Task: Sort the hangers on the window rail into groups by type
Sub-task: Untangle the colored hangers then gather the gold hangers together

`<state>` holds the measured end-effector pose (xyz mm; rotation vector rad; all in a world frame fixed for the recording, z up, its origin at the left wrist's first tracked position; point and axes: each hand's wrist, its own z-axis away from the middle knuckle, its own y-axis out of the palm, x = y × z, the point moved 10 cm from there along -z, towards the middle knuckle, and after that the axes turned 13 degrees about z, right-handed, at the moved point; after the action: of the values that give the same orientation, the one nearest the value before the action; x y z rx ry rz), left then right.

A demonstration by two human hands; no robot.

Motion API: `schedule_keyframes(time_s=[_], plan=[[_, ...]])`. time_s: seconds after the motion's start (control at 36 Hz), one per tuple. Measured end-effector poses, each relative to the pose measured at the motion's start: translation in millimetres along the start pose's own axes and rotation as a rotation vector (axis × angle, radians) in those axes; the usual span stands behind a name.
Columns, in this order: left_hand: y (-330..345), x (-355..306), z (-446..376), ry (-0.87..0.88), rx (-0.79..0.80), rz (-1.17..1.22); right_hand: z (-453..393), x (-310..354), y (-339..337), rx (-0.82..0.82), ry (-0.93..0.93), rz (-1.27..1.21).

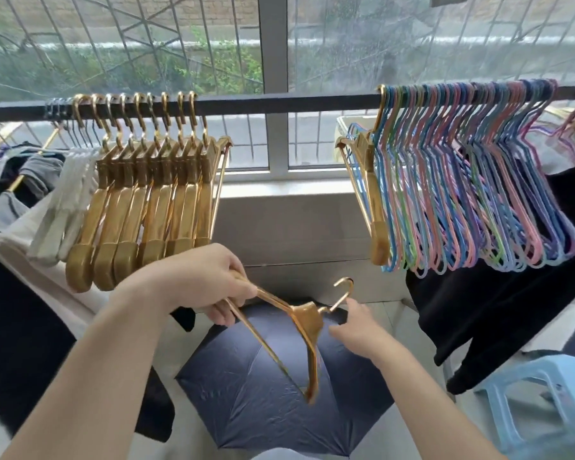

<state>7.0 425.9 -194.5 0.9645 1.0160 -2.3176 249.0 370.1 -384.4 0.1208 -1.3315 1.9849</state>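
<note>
A dark window rail [279, 102] runs across the view. Several gold hangers [153, 200] hang bunched on its left part. On the right part hang several thin coloured wire hangers [472, 200], with one gold hanger [374, 194] at their left end. Below the rail, my left hand [210, 283] grips one arm of a loose gold hanger [304, 322], which is tilted with its hook pointing up to the right. My right hand [356, 330] is just under that hook with fingers relaxed, touching or nearly touching its neck.
White hangers [70, 200] and clothes hang at the far left. A dark open umbrella [263, 393] lies on the floor below my hands. Black garments [495, 310] hang at the right above a light blue plastic stool [545, 403]. The window frame post [273, 44] stands behind the rail.
</note>
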Motion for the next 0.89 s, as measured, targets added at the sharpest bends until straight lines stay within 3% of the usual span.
schedule_keyframes(time_s=[0.17, 0.28, 0.39, 0.44, 0.5, 0.56, 0.64, 0.75, 0.89], plan=[[-48.7, -17.7, 38.1, 0.107, 0.047, 0.118, 51.5, 45.2, 41.7, 0.499, -0.313, -0.386], [-102.0, -10.6, 49.6, 0.237, 0.054, 0.344, 82.3, 75.0, 28.4, 0.651, -0.477, -0.498], [-148.2, 5.3, 45.8, 0.418, 0.11, 0.587, 94.8, 93.1, 3.6, 0.653, -0.602, -0.493], [-171.1, 8.5, 43.6, 0.497, 0.195, 0.856, 102.0, 98.5, -10.1, 0.666, -0.658, -0.513], [-208.0, 32.9, 34.9, 0.592, 0.079, 1.186, 109.0, 105.3, -25.7, 0.668, -0.708, -0.536], [-220.9, 22.8, 30.5, 0.709, -0.081, 1.165, 115.0, 116.9, -48.2, 0.617, -0.762, -0.601], [-218.8, 9.9, 25.2, 0.691, -0.42, 1.205, 120.7, 129.3, -79.6, 0.524, -0.839, -0.742], [-182.9, -18.0, 16.9, 0.673, -0.458, 1.337, 124.7, 121.8, -103.7, 0.445, -0.849, -0.815], [-117.0, -45.1, 7.5, 0.623, -0.348, 1.384, 129.4, 97.0, -121.6, 0.362, -0.763, -0.731]])
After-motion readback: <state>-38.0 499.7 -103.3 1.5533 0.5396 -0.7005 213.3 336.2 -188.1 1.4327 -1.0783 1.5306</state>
